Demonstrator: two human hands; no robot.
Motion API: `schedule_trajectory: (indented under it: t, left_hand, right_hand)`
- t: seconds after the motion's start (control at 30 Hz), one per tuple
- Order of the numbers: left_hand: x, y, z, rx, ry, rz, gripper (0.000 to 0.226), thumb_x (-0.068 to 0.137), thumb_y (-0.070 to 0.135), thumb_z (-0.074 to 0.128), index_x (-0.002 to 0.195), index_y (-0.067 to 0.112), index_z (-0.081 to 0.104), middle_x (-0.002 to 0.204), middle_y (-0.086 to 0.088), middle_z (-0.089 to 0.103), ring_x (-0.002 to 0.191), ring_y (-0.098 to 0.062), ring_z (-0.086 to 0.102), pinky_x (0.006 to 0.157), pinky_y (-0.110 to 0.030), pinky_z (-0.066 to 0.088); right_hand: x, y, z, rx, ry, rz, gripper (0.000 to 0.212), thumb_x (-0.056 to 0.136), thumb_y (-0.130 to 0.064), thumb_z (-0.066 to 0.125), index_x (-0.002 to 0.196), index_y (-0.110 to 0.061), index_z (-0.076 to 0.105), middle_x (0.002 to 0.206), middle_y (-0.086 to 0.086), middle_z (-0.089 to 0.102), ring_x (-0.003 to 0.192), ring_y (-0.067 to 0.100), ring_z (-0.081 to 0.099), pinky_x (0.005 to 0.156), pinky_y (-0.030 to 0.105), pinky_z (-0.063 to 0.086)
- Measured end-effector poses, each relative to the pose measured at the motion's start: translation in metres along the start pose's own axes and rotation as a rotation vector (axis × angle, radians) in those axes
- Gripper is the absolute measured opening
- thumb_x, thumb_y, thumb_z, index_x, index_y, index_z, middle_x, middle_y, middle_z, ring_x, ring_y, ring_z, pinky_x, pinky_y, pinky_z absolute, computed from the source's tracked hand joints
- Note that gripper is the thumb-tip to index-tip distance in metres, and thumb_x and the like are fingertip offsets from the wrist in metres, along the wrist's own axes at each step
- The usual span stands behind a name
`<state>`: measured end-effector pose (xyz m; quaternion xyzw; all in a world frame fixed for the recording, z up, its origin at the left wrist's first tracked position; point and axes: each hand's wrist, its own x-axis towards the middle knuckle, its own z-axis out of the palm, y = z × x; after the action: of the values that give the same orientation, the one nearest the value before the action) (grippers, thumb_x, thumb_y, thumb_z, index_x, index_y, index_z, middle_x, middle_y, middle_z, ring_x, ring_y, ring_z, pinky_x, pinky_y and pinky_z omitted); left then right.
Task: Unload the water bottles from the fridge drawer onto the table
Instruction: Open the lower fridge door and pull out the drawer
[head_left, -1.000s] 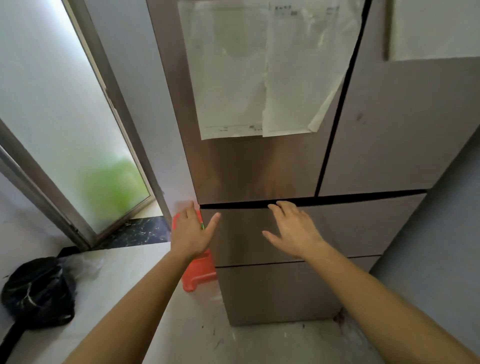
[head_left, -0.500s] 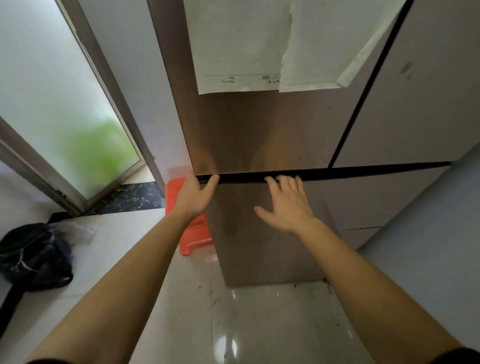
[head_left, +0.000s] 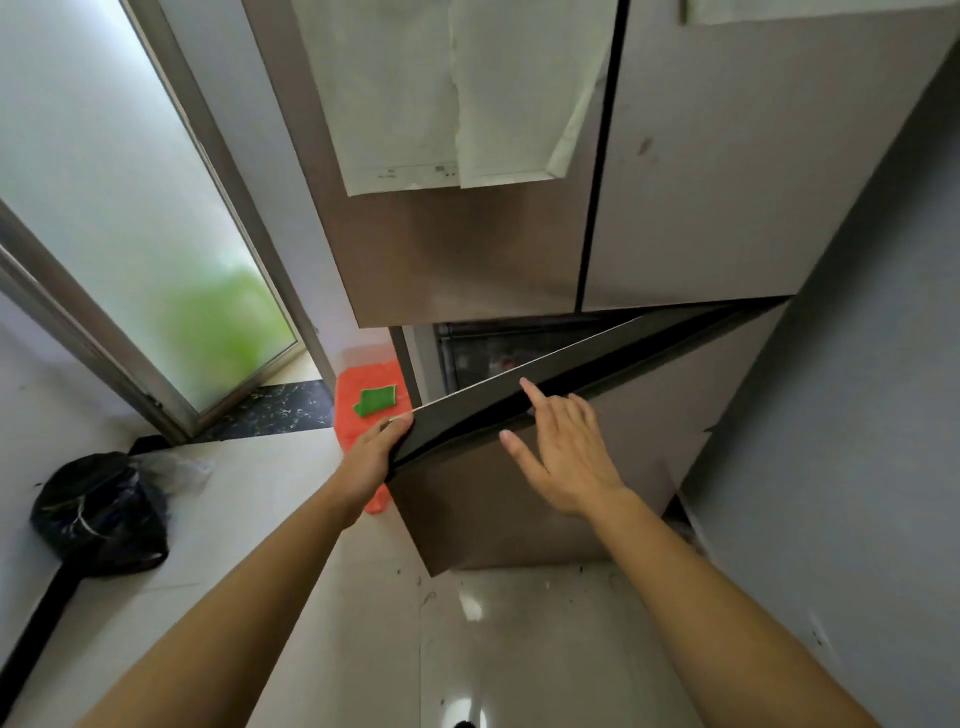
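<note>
The brown fridge drawer (head_left: 519, 499) stands pulled partly out below the two upper doors (head_left: 467, 249), leaving a dark gap (head_left: 498, 353) behind its top edge. My left hand (head_left: 376, 452) grips the drawer's top left corner. My right hand (head_left: 563, 449) hovers at the front of the top edge with its fingers straight and the index finger touching the rim. The inside of the drawer is dark and I can make out no water bottles. The table is out of view.
An orange stool (head_left: 363, 395) with a green patch stands left of the fridge. A black bag (head_left: 101, 512) lies on the floor at the left, below a frosted glass door (head_left: 119, 218). A grey wall (head_left: 852, 415) closes the right side. Papers (head_left: 452, 93) hang on the fridge door.
The drawer, flush with the fridge before, has come out toward me. My left hand moved from the top seam to gripping the drawer's corner; my right hand came along with the edge.
</note>
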<state>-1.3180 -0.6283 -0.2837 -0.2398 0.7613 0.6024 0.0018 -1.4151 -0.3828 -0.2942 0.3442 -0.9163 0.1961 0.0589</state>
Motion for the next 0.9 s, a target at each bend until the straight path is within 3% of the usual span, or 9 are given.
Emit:
schedule_trajectory:
  t: [0.17,0.23,0.3,0.47,0.6,0.67,0.77,0.83,0.9]
  left_hand:
    - [-0.053,-0.01,0.03,-0.058,-0.013,-0.038,0.056,0.085,0.068,0.052,0.116,0.023,0.066,0.118,-0.008,0.069,0.112,-0.028,0.064,0.1,-0.042,0.048]
    - [-0.062,-0.008,0.035,-0.098,-0.039,-0.099,0.068,0.074,0.076,0.054,0.111,0.021,0.068,0.111,-0.009,0.069,0.102,-0.031,0.063,0.087,-0.037,0.05]
    - [-0.066,-0.004,0.046,-0.108,-0.098,-0.136,0.065,0.084,0.076,0.046,0.111,0.022,0.07,0.106,-0.006,0.069,0.098,-0.028,0.06,0.078,-0.033,0.046]
    - [-0.067,0.013,0.101,0.012,-0.438,-0.137,0.092,0.072,0.093,0.038,0.136,0.03,0.059,0.132,0.005,0.065,0.123,-0.017,0.059,0.109,-0.046,0.041]
    - [-0.085,0.033,0.166,-0.034,-0.675,-0.104,0.086,0.08,0.088,0.027,0.139,0.032,0.054,0.136,0.005,0.062,0.125,-0.019,0.058,0.108,-0.048,0.041]
    - [-0.095,0.039,0.195,-0.037,-0.764,-0.086,0.089,0.078,0.091,0.027,0.141,0.033,0.053,0.141,0.004,0.058,0.127,-0.024,0.056,0.11,-0.052,0.039]
    - [-0.108,0.047,0.233,-0.107,-0.845,-0.128,0.092,0.082,0.083,0.025,0.152,0.023,0.037,0.154,-0.003,0.042,0.138,-0.034,0.042,0.107,-0.05,0.037]
    - [-0.119,0.058,0.259,-0.086,-0.9,-0.053,0.086,0.088,0.077,0.023,0.154,0.022,0.031,0.158,-0.003,0.036,0.141,-0.035,0.038,0.102,-0.05,0.039]
    - [-0.129,0.073,0.286,-0.01,-0.906,0.081,0.078,0.093,0.072,0.024,0.155,0.025,0.029,0.159,0.0,0.033,0.142,-0.032,0.038,0.106,-0.051,0.042]
  right_hand:
    - [-0.035,0.006,0.0,-0.005,0.085,0.022,0.072,0.101,-0.061,0.014,0.16,-0.02,0.013,0.113,0.008,0.052,0.113,0.025,0.048,0.121,0.046,0.021]
    - [-0.051,0.01,-0.004,-0.007,0.096,0.015,0.071,0.101,-0.06,0.016,0.16,-0.02,0.016,0.115,0.009,0.052,0.115,0.025,0.047,0.122,0.046,0.02]
    - [-0.072,0.015,-0.011,0.019,0.117,0.033,0.069,0.101,-0.06,0.019,0.158,-0.022,0.022,0.118,0.009,0.051,0.118,0.025,0.046,0.123,0.045,0.018]
    - [-0.132,0.029,-0.038,0.099,0.125,0.143,0.06,0.102,-0.059,0.024,0.154,-0.031,0.03,0.123,0.002,0.047,0.122,0.019,0.045,0.117,0.041,0.028]
    - [-0.185,0.036,-0.069,0.323,0.084,0.367,0.055,0.101,-0.061,0.031,0.153,-0.042,0.031,0.154,0.001,0.034,0.148,0.014,0.024,0.116,0.032,0.026]
    - [-0.208,0.042,-0.091,0.385,0.032,0.492,0.06,0.098,-0.063,0.04,0.154,-0.043,0.028,0.161,-0.002,0.028,0.152,0.01,0.013,0.122,0.038,0.02]
    - [-0.24,0.046,-0.133,0.362,-0.041,0.642,0.085,0.086,-0.072,0.054,0.157,-0.036,0.023,0.159,0.002,0.034,0.149,0.019,0.028,0.121,0.035,0.025]
    - [-0.262,0.05,-0.155,0.27,-0.097,0.749,0.093,0.087,-0.062,0.062,0.16,-0.028,0.015,0.159,0.006,0.032,0.146,0.023,0.032,0.117,0.031,0.027]
    - [-0.282,0.053,-0.165,0.076,-0.156,0.829,0.095,0.09,-0.058,0.061,0.161,-0.027,0.004,0.163,0.01,0.022,0.148,0.028,0.025,0.12,0.039,0.025]
